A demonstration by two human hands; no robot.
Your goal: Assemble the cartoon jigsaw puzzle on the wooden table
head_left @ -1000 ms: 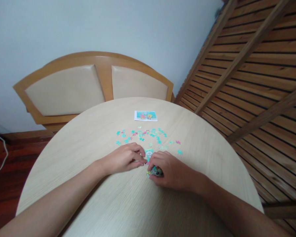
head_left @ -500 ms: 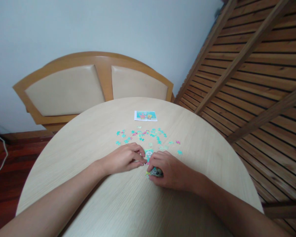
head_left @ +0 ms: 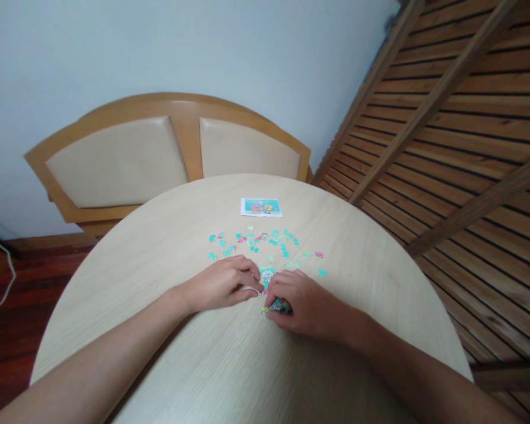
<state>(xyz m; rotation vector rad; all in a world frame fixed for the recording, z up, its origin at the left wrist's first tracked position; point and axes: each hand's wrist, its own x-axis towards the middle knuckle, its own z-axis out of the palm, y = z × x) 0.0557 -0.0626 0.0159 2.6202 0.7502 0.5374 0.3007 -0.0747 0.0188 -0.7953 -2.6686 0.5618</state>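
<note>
A partly joined jigsaw puzzle (head_left: 267, 276) with a pale cartoon face on teal lies between my hands on the table. My left hand (head_left: 229, 282) is curled at its left side, index finger and thumb close together at a small pink jigsaw piece (head_left: 261, 290). From the right, my right hand (head_left: 302, 303) bends over the joined section, its fingertips on the right edge and thumb lower down. Under that palm shows a darker part of the puzzle (head_left: 281, 306), with a yellow bit at its left. The rest of this section is hidden by the right hand.
Loose teal, pink and pale green jigsaw pieces (head_left: 285, 250) are scattered beyond my hands. Farther back lies a picture card (head_left: 262, 207) with cartoon figures. The round wooden table (head_left: 194, 359) meets a padded bench back (head_left: 119, 159); a slatted wooden panel (head_left: 468, 176) stands at right.
Both hands stay in nearly the same place, with only a very slight shift of the right fingers at the puzzle. The loose pieces and card have not moved.
</note>
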